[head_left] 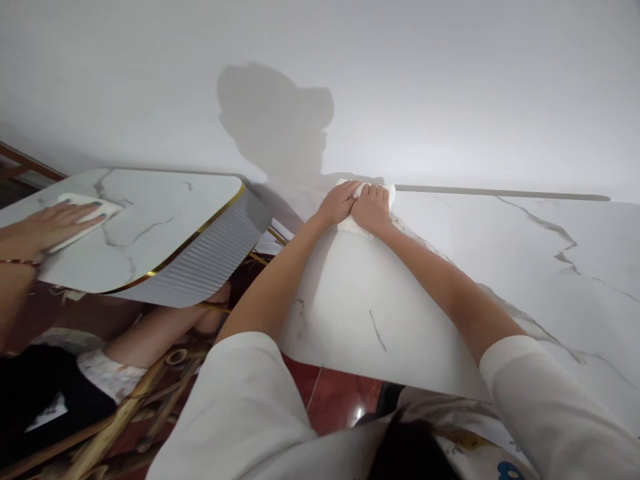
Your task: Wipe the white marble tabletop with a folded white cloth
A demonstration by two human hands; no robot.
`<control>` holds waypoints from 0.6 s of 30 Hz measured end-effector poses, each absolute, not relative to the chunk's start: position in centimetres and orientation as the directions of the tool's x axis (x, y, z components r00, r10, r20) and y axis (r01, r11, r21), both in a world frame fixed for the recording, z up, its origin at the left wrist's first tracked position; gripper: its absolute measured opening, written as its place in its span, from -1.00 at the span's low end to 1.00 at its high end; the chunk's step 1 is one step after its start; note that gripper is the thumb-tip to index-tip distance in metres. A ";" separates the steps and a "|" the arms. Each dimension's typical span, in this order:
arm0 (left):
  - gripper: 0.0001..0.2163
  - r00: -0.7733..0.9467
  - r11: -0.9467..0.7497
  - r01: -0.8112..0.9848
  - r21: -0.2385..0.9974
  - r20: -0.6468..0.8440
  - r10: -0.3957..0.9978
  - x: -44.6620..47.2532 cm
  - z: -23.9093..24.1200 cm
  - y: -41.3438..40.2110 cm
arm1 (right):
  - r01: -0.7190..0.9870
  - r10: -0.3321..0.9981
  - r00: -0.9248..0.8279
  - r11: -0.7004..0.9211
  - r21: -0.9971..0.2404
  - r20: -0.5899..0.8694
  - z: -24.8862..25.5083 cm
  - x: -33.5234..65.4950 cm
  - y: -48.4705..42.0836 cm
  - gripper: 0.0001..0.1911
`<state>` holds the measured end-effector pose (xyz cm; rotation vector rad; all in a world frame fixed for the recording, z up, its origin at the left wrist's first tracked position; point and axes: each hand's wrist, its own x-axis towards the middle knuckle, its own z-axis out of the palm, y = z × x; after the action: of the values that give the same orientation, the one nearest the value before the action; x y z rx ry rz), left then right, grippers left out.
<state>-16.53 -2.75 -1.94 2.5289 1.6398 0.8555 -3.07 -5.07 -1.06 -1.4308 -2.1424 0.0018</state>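
Observation:
Both of my hands are at the far edge of a white marble-patterned tabletop [425,320], close to the wall. My left hand [340,202] is closed on a folded white cloth [354,222], its fingers pointing right. Beside it and touching it, my right hand [372,208] presses the same cloth down, fingers bent over it. Parts of the cloth show behind, in front of and to the right of my hands. Grey veins run across the tabletop on its right side. My palms and the cloth's underside are hidden.
To the left stands a second marble-patterned table [150,200] with gold trim and a ribbed grey side. Another person's hand [55,223] holds a white cloth [97,208] on it. A wooden chair [120,420] is below. The white wall [450,87] rises behind, with a shadow on it.

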 end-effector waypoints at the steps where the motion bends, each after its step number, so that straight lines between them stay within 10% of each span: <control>1: -0.51 0.308 -0.450 0.848 0.281 0.429 0.849 -16.7 -2.0 -3.4 | 0.849 0.850 -0.272 0.432 -0.303 0.450 -1.1 -3.1 -5.8 -0.56; 18: -0.49 0.270 -0.401 0.873 0.278 0.409 0.872 -19.0 -3.2 -18.3 | 0.828 0.836 -0.359 0.491 -0.272 0.416 -1.0 -4.0 -20.1 -0.58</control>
<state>-19.01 -18.27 -3.16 2.5058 1.7214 0.8045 -4.00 -20.09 -1.03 -1.3687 -2.2358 0.0208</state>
